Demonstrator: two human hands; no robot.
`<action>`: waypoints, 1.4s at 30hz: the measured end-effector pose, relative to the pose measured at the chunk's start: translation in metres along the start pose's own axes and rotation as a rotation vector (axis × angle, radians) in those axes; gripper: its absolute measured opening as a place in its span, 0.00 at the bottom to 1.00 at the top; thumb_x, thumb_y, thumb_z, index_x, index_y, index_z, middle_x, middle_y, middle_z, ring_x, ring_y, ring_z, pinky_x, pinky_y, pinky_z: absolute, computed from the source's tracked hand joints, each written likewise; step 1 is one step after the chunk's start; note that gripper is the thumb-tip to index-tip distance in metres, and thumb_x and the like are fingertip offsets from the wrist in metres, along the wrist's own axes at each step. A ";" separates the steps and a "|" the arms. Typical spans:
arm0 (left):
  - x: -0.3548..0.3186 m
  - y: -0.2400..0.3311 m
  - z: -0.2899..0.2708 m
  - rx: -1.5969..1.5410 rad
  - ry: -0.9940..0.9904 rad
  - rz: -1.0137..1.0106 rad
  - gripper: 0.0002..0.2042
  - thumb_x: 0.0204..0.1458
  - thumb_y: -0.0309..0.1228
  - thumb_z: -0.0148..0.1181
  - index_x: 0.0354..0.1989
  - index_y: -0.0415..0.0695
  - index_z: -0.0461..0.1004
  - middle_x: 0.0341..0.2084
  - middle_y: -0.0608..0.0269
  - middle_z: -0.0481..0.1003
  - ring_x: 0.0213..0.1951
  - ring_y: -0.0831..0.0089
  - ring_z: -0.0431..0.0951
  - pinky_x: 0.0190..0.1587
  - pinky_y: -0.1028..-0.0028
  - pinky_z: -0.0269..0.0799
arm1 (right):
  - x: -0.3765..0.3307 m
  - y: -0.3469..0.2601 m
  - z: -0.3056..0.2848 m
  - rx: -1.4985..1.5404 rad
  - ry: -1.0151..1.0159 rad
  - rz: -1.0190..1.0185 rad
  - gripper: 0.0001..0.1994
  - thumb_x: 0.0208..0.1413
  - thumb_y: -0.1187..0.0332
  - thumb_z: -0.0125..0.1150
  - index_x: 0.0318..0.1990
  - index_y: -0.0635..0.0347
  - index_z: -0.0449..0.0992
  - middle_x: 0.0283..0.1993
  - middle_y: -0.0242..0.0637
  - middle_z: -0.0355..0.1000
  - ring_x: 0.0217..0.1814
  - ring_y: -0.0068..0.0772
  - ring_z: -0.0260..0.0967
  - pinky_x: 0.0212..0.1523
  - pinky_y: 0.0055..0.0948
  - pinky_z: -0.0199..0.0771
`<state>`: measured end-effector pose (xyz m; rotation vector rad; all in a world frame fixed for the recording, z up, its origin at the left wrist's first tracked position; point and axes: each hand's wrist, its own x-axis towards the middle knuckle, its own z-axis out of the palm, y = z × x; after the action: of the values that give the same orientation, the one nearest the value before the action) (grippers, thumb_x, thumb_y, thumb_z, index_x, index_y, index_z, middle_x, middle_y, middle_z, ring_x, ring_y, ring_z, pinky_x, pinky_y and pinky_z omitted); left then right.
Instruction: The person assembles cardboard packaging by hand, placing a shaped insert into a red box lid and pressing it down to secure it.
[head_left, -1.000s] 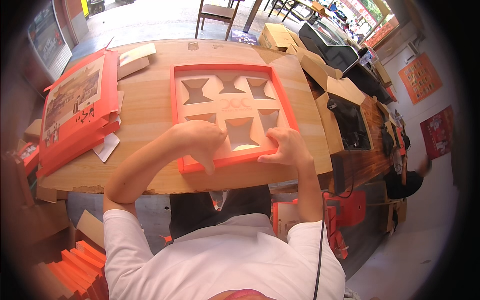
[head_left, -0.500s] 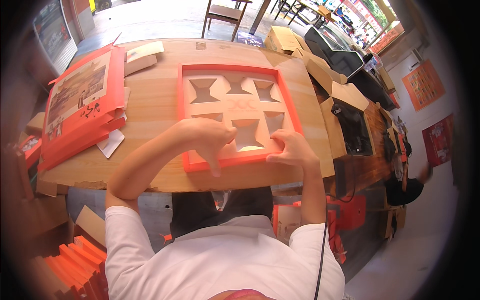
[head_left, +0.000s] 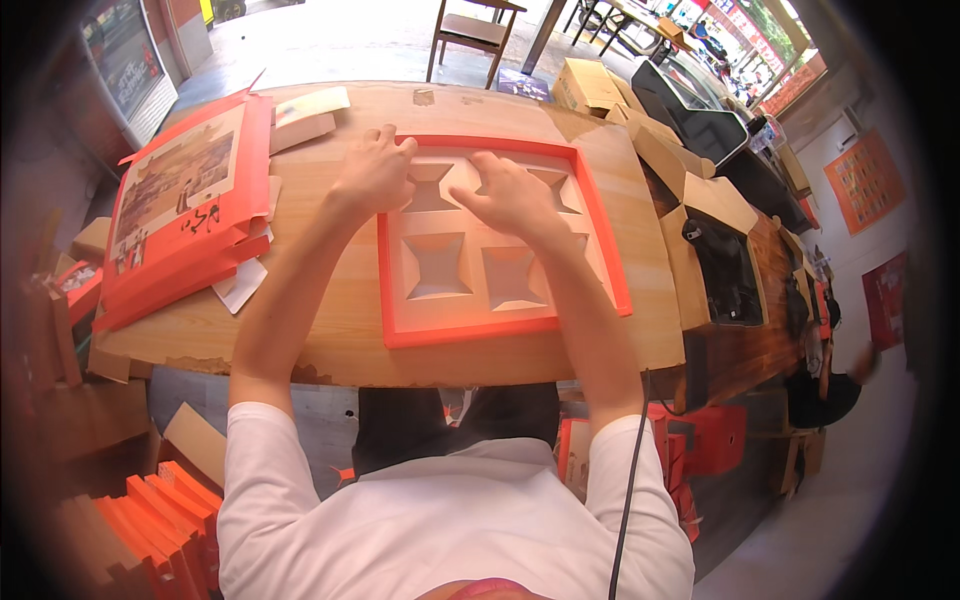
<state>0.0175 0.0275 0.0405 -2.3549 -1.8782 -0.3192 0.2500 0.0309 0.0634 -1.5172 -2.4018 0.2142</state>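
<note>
A shallow square red box point(head_left: 470, 331) lies on the wooden table, with a cream insert point(head_left: 478, 232) of several cut-out compartments inside it. At its far left corner, my left hand point(head_left: 375, 172) straddles the wall, fingers bent around the rim. Inside the box my right hand point(head_left: 510, 198) rests on the insert near the far middle, thumb and fingers apart, nothing held. My right hand and forearm hide part of the compartments on the right side.
Red printed box lids point(head_left: 180, 205) are stacked on the table's left, beside white card pieces point(head_left: 240, 285). An open carton with a black item point(head_left: 725, 270) stands right of the table point(head_left: 325, 330). Orange pieces point(head_left: 165, 520) stand lower left. A chair point(head_left: 472, 32) is beyond the table.
Both hands have moved from the box's near side to its far side, the left to the far left corner, the right to the far middle. The whole view has shifted slightly.
</note>
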 end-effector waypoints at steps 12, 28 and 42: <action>0.002 0.009 0.001 -0.073 -0.103 -0.033 0.21 0.50 0.24 0.61 0.55 0.47 0.73 0.71 0.38 0.58 0.72 0.40 0.60 0.71 0.49 0.60 | 0.030 -0.023 0.035 -0.175 -0.141 0.130 0.30 0.56 0.60 0.62 0.64 0.62 0.64 0.55 0.52 0.77 0.57 0.53 0.78 0.55 0.48 0.79; -0.002 0.013 0.000 0.088 -0.134 0.079 0.23 0.52 0.26 0.60 0.58 0.56 0.81 0.76 0.41 0.54 0.76 0.44 0.54 0.72 0.49 0.59 | 0.022 -0.016 0.033 -0.253 -0.116 0.136 0.30 0.58 0.46 0.55 0.56 0.65 0.76 0.59 0.52 0.75 0.60 0.51 0.76 0.66 0.44 0.68; -0.004 0.017 -0.002 0.114 -0.124 0.065 0.23 0.54 0.27 0.58 0.60 0.53 0.80 0.75 0.42 0.54 0.75 0.44 0.54 0.71 0.50 0.61 | 0.017 -0.021 0.026 -0.197 -0.116 0.186 0.32 0.58 0.48 0.56 0.62 0.65 0.71 0.64 0.53 0.70 0.62 0.55 0.74 0.65 0.46 0.70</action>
<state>0.0336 0.0196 0.0419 -2.4038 -1.8128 -0.0594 0.2168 0.0380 0.0474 -1.8672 -2.4304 0.1101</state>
